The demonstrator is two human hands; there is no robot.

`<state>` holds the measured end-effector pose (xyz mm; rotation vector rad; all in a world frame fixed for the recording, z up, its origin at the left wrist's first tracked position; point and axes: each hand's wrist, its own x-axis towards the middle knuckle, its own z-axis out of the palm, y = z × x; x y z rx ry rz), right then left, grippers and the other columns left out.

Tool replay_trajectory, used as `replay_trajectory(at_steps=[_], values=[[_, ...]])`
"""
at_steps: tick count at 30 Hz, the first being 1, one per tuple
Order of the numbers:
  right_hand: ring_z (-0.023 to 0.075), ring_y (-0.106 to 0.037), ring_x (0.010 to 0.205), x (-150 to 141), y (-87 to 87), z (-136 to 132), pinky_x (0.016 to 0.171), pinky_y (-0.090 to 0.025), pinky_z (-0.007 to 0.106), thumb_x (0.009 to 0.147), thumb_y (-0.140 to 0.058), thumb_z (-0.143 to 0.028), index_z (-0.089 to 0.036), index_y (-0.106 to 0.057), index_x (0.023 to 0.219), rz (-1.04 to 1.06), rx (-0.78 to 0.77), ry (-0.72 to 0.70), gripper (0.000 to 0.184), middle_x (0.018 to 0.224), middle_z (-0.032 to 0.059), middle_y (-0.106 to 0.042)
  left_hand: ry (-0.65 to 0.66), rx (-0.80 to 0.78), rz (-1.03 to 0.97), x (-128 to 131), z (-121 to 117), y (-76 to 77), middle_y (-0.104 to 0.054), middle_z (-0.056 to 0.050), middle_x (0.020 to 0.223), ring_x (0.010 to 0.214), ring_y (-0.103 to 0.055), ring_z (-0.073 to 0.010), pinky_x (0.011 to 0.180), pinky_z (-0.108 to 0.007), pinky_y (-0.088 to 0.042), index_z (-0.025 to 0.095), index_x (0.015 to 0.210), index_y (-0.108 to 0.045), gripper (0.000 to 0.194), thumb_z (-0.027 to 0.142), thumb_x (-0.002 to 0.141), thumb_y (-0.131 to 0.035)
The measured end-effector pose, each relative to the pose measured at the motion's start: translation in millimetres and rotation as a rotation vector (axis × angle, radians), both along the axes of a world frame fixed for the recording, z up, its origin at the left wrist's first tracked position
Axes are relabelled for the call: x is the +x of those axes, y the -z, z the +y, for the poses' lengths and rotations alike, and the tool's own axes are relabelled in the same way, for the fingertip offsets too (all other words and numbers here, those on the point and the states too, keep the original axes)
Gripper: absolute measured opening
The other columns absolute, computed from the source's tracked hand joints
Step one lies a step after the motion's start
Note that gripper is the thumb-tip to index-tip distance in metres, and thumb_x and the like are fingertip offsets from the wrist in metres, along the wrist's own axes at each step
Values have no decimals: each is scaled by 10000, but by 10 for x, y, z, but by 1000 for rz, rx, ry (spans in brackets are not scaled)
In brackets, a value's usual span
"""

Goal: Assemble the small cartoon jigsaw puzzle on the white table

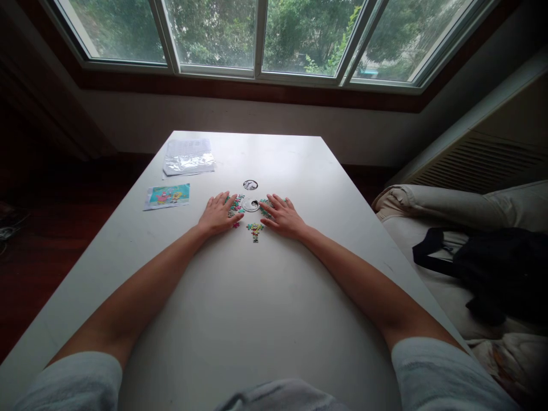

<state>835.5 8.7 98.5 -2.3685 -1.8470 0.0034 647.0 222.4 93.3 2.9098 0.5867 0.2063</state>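
Observation:
My left hand point(219, 214) lies with fingers spread over a cluster of small jigsaw puzzle pieces point(237, 205), hiding part of them. Across from it, my right hand point(281, 217) rests open, its fingers over more puzzle pieces point(267, 204). Between the fingertips is a round silvery disc point(250, 204) with a dark spot at its right. A smaller round item point(250, 185) with a dark rim sits just beyond. Closer to me, a few joined puzzle pieces point(255, 229) show a yellow cartoon figure. Neither hand grips anything that I can see.
On the white table point(257, 308), a colourful cartoon picture sheet point(168, 196) lies to the left. Behind it are papers with a clear plastic bag point(189, 157). A pale sofa point(428, 200) with a dark garment point(505, 268) stands at the right. Windows point(214, 34) line the far wall.

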Motion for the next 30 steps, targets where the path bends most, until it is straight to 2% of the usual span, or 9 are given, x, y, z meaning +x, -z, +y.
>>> replay_trajectory(at_steps=[7, 14, 22, 26, 30], values=[[324, -159, 1566, 66, 46, 95, 1223, -137, 649, 1008, -275, -676, -324, -264, 1612, -10, -31, -17, 699, 1698, 80, -159, 69, 21, 47, 41, 18, -35, -178, -62, 1700, 1566, -147, -305, 1256, -512, -117, 272, 1612, -276, 834, 748, 932, -359], [303, -171, 1566, 79, 77, 21, 1250, -124, 600, 1022, -250, -648, -303, -261, 1614, 5, -21, -47, 685, 1692, 71, -183, 165, 10, 105, 93, 75, -77, -152, -22, 1702, 1571, -129, -298, 1257, -539, -68, 291, 1634, -191, 832, 743, 947, -319], [293, -172, 1567, 93, 113, -53, 1261, -129, 572, 1008, -251, -682, -311, -257, 1615, 8, -4, -60, 712, 1692, 60, -185, 250, 7, 106, -12, 72, -57, -140, -24, 1704, 1574, -118, -288, 1266, -525, -71, 270, 1637, -178, 820, 721, 965, -306], [286, -190, 1564, 70, 98, -86, 1263, -144, 556, 1016, -259, -664, -308, -279, 1610, 18, 14, -55, 693, 1684, 57, -218, 242, -32, 30, -39, 82, -43, -235, -34, 1686, 1559, -184, -279, 1266, -517, -114, 275, 1624, -232, 761, 673, 984, -337], [265, -241, 1550, 60, 67, -125, 1262, -187, 528, 1045, -247, -595, -283, -367, 1578, 69, 124, -26, 630, 1654, 64, -311, 174, -84, -200, -62, 125, -39, -468, -70, 1563, 1456, -388, -250, 1224, -449, -295, 238, 1524, -450, 579, 511, 1018, -390]])
